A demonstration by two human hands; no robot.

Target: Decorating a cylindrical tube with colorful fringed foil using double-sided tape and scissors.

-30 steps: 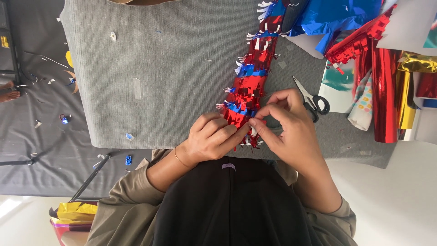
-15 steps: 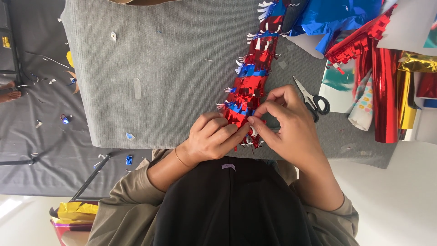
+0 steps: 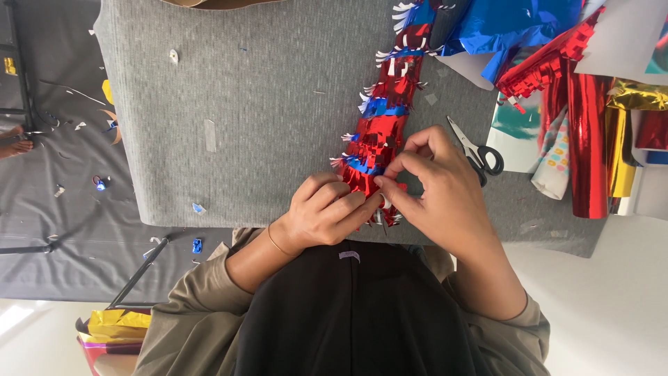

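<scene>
Foil fringe strip (image 3: pixel 383 132) (top cropped), end hidden under hands

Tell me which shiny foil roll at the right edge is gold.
The gold foil roll, lying between the tall red foil roll and a shorter red roll by the frame edge.

The fringed strip (image 3: pixel 379 132) is shiny foil, red and blue, crinkly and mirror-glossy. It lies on a grey mat (image 3: pixel 264 104) of matt ribbed cloth. The rolls (image 3: pixel 588 139) are glossy metallic foil too; the scissors (image 3: pixel 473 150) have bare metal blades and black plastic handles.
</scene>
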